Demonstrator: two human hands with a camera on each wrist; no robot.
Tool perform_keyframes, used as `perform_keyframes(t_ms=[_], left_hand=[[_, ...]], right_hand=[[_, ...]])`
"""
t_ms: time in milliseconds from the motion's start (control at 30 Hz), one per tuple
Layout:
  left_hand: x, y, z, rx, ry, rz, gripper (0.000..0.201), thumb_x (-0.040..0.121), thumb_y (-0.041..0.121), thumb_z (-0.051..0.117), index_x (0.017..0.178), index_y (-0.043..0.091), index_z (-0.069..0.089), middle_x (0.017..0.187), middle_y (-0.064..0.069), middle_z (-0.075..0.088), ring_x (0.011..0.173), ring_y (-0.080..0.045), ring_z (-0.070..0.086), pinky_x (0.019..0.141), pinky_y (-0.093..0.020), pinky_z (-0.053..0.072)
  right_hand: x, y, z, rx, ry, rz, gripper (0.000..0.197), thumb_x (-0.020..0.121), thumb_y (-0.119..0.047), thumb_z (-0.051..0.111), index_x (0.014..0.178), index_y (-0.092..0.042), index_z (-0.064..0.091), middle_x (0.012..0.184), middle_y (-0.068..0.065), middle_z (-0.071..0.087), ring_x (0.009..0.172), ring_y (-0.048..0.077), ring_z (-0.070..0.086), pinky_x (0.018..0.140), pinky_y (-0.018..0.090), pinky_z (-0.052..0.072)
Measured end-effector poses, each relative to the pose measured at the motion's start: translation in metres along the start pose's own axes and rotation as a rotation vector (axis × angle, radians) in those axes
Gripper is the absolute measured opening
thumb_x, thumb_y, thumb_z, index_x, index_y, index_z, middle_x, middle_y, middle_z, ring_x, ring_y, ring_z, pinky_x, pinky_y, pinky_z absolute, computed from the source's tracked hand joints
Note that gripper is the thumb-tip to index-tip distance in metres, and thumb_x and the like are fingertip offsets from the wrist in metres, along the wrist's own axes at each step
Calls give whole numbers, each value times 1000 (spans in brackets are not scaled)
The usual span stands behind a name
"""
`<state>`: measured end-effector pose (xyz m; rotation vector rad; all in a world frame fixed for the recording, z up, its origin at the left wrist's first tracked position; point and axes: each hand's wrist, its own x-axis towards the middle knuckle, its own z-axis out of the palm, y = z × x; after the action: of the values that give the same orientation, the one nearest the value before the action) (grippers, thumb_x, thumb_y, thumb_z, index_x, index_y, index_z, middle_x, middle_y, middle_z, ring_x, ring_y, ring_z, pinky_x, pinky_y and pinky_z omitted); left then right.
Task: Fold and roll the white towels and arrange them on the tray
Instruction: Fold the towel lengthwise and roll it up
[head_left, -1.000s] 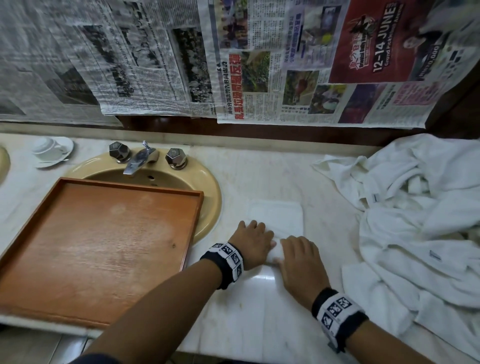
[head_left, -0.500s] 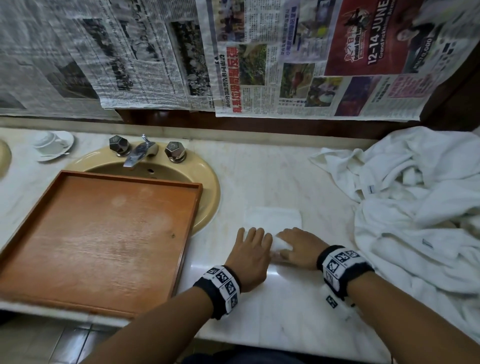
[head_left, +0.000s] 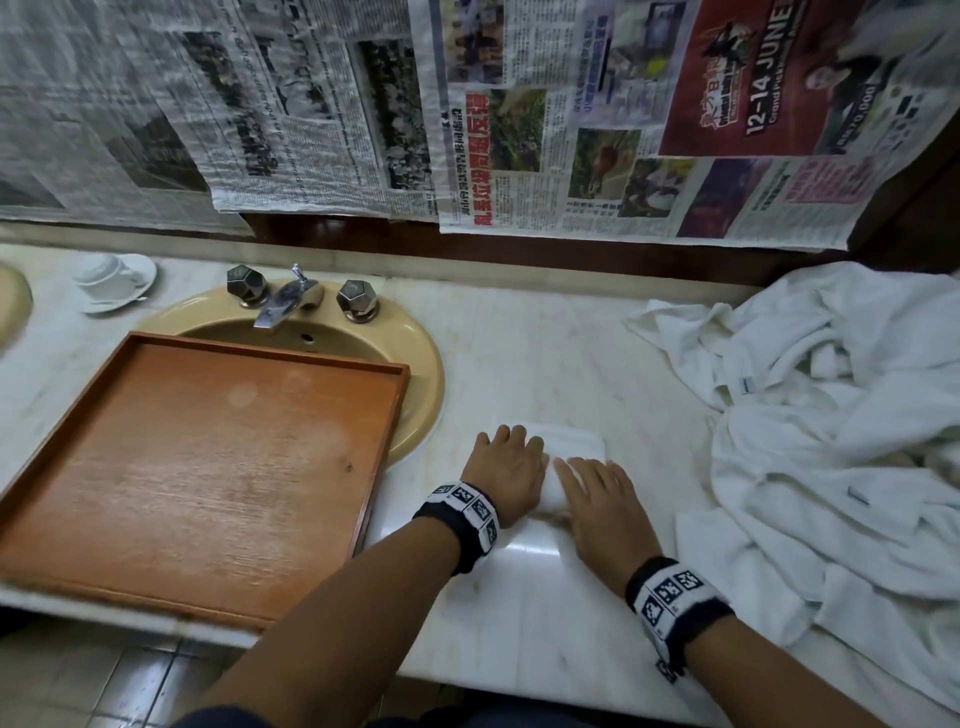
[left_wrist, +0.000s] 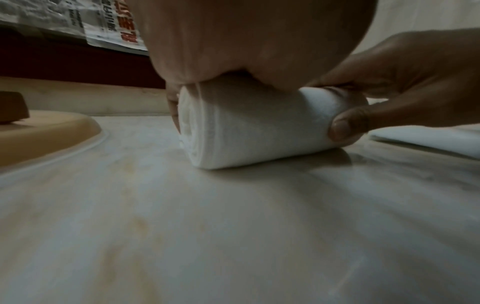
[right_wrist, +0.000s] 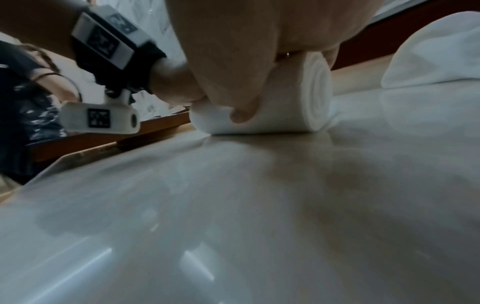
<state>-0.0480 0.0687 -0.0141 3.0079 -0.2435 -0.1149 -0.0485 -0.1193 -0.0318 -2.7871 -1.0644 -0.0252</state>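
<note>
A white towel lies half rolled on the marble counter, its flat folded part stretching away from me. My left hand lies over the roll's left end, palm pressing on top and fingers bending down its far side. My right hand grips the right end, thumb on the near side and fingers over the top. The wooden tray stands to the left, over the sink, and holds nothing.
A heap of loose white towels fills the counter's right side. The beige sink with its faucet sits behind the tray. A cup on a saucer is far left. Newspaper covers the wall.
The roll has grown and moved away from me, and the flat part is shorter. My right hand turned sideways, then came back over the roll.
</note>
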Motion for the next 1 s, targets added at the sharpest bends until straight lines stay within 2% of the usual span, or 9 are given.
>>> perform_keyframes(t_ms=[133,300,467,533,600,667,833,900,1000], left_hand=[[-6,1,1,-16,104,-31,30,102,36,29,98,15,51,96,-9,53,83,-30,47,71,-42,40],[-30,5,7,2,113,58,25,99,34,39,113,16,49,104,-4,52,93,-27,47,87,-45,40],[-27,-1,11,3,49,130,19,101,31,41,106,17,53,95,-3,55,80,-27,51,68,-39,35],[-19,-3,9,46,-13,133,24,100,30,35,102,17,55,91,-3,57,76,-28,53,63,-36,30],[-7,-2,3,77,-40,129,46,95,33,14,104,17,56,95,-5,59,81,-30,55,64,-37,29],[6,-3,0,71,-42,92,53,96,34,8,107,15,57,100,-7,62,88,-32,56,67,-38,32],[36,-10,0,-19,-114,-63,40,106,34,28,108,12,61,112,-12,56,97,-32,54,77,-41,40],[46,-10,-1,-30,-120,-95,41,106,35,28,110,11,61,113,-12,55,97,-32,54,77,-42,41],[47,-7,-6,-13,11,-52,38,103,31,31,102,10,63,100,-11,59,86,-34,58,66,-38,36]], right_hand=[[22,12,-13,108,-125,42,52,92,-33,61,140,-19,50,131,-2,57,120,23,52,107,36,37],[51,27,-35,362,-485,201,48,102,-41,46,147,-25,43,146,-1,49,132,21,43,110,36,33],[51,26,-34,403,-610,210,40,100,-41,49,136,-22,52,132,2,57,123,23,50,103,39,39],[44,21,-31,308,-478,181,40,102,-39,45,137,-21,49,131,1,52,122,23,45,102,39,37],[31,12,-29,193,-169,119,35,101,-37,42,127,-18,56,121,0,54,111,24,50,94,37,41],[18,1,-22,89,14,26,38,96,-36,41,118,-12,61,113,4,58,101,28,58,89,38,48],[10,-3,2,-67,-139,35,82,85,-59,57,140,0,48,138,16,53,127,35,49,111,54,31],[21,2,0,-70,-169,36,87,80,-64,58,139,-1,49,133,13,55,121,33,51,109,54,33],[40,9,-10,-96,-198,33,82,73,-64,63,129,-5,55,118,9,60,104,29,56,100,49,43]])
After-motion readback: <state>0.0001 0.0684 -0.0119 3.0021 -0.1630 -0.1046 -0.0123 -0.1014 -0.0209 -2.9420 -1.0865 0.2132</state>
